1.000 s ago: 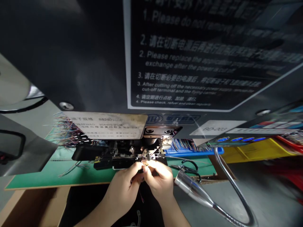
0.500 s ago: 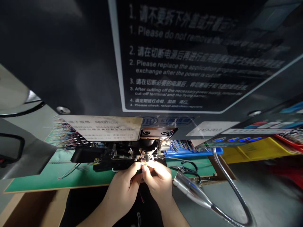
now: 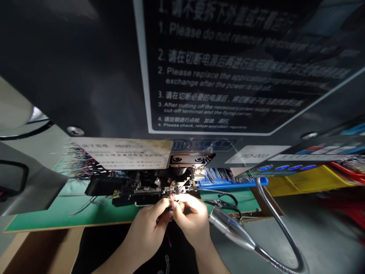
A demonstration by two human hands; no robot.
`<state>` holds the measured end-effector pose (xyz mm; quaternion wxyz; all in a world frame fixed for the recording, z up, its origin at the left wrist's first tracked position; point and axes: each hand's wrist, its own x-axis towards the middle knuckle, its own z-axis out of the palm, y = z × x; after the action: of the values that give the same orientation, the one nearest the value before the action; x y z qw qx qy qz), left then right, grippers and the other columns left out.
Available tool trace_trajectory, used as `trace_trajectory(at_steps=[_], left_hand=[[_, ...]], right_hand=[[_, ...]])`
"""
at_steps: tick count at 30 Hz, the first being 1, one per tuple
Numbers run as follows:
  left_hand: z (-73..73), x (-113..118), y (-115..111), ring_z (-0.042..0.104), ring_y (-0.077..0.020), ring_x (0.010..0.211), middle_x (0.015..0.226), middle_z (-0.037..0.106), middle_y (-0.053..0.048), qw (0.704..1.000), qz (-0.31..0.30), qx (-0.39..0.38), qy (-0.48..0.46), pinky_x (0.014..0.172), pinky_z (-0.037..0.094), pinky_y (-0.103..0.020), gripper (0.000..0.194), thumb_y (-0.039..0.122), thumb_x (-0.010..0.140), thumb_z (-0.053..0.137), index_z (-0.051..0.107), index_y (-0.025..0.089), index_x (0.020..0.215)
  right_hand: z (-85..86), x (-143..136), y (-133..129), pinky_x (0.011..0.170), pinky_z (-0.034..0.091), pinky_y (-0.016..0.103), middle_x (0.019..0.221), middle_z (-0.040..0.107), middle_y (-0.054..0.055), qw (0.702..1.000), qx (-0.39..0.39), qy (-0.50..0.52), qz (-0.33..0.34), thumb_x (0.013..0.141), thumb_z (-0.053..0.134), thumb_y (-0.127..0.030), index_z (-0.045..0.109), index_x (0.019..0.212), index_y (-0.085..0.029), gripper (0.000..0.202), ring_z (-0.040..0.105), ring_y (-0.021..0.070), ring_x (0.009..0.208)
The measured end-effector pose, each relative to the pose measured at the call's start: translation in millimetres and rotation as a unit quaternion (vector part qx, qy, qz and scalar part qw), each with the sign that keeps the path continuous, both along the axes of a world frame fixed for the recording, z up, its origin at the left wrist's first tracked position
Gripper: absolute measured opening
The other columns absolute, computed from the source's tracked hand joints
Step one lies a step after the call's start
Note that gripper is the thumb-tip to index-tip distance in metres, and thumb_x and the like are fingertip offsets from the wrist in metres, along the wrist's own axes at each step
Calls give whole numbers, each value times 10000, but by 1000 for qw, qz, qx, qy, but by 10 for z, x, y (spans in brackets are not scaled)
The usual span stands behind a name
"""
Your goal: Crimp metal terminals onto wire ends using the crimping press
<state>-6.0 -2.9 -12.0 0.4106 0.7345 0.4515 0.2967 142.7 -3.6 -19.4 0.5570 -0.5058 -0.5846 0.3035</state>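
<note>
Several thin coloured wires [image 3: 172,197] show between my fingertips, right in front of the crimping head [image 3: 177,188] of a dark terminal machine [image 3: 94,95]. My left hand [image 3: 149,226] is closed, thumb and forefinger pinching the wires from the left. From the right, my right hand [image 3: 194,220] pinches them near their ends, its fingertips close against the left ones. Below the hands a reddish wire tail [image 3: 170,240] hangs over my dark clothing. Fingers hide most of the wires, and whether their tips touch the die I cannot tell.
Black-handled scissors [image 3: 225,203] lie on the green tabletop [image 3: 105,217], right of my hands. A gooseneck lamp [image 3: 232,228] shines in from the right. Behind stand a blue tray [image 3: 234,184] of wires and a yellow bin [image 3: 310,182]; a wire bundle [image 3: 80,163] lies left.
Both hands stay at the crimping head, with small finger shifts around the wires. The wires between the fingertips are turned slightly. The view has tilted a little.
</note>
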Motion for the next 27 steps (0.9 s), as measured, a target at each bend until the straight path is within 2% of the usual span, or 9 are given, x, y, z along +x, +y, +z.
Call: trace_trajectory(at_steps=[4, 9, 13, 22, 24, 27], left_hand=[[-19, -9, -11, 685, -165, 782, 909, 722, 4, 1000, -7, -13, -25, 694, 480, -217, 148, 180, 959, 484, 595, 256, 1020], [-35, -15, -14, 686, -158, 859, 1039, 727, -9, 998, -10, -12, -55, 767, 493, -225, 221, 181, 966, 487, 601, 275, 1130], [-46, -26, -16, 686, -151, 880, 1077, 724, -8, 997, -14, -10, -80, 786, 503, -222, 219, 200, 975, 492, 604, 274, 1147], [-73, -37, -45, 697, -132, 798, 920, 737, 15, 993, -11, -25, -119, 743, 521, -203, 216, 189, 960, 522, 605, 262, 1146], [-67, -28, -41, 696, -133, 800, 940, 738, 12, 993, -10, -15, -113, 742, 517, -204, 215, 181, 958, 519, 607, 264, 1136], [-56, -16, -31, 694, -150, 846, 993, 732, 1, 997, -2, 1, -79, 761, 508, -218, 211, 163, 953, 501, 614, 263, 1100]], right_hand=[[-31, 11, -19, 435, 362, 233, 503, 426, -66, 998, -45, 45, 23, 852, 611, -248, 629, 779, -187, 97, 385, 107, 435], [-77, 32, -50, 458, 376, 235, 594, 503, -35, 993, -70, 85, 36, 866, 608, -240, 576, 779, -186, 107, 411, 104, 468], [-82, 42, -63, 429, 342, 223, 567, 464, -53, 988, -93, 110, 59, 881, 616, -258, 555, 762, -189, 151, 407, 94, 438], [-97, 11, -77, 361, 256, 171, 485, 417, -104, 947, -153, 260, 112, 885, 660, -357, 523, 763, -203, 239, 315, 48, 346], [-96, 9, -80, 359, 259, 173, 501, 427, -98, 949, -152, 255, 104, 884, 659, -349, 530, 764, -202, 230, 323, 50, 352], [-93, 6, -76, 392, 348, 197, 579, 506, -51, 977, -112, 170, 56, 883, 652, -291, 573, 758, -191, 178, 422, 78, 413]])
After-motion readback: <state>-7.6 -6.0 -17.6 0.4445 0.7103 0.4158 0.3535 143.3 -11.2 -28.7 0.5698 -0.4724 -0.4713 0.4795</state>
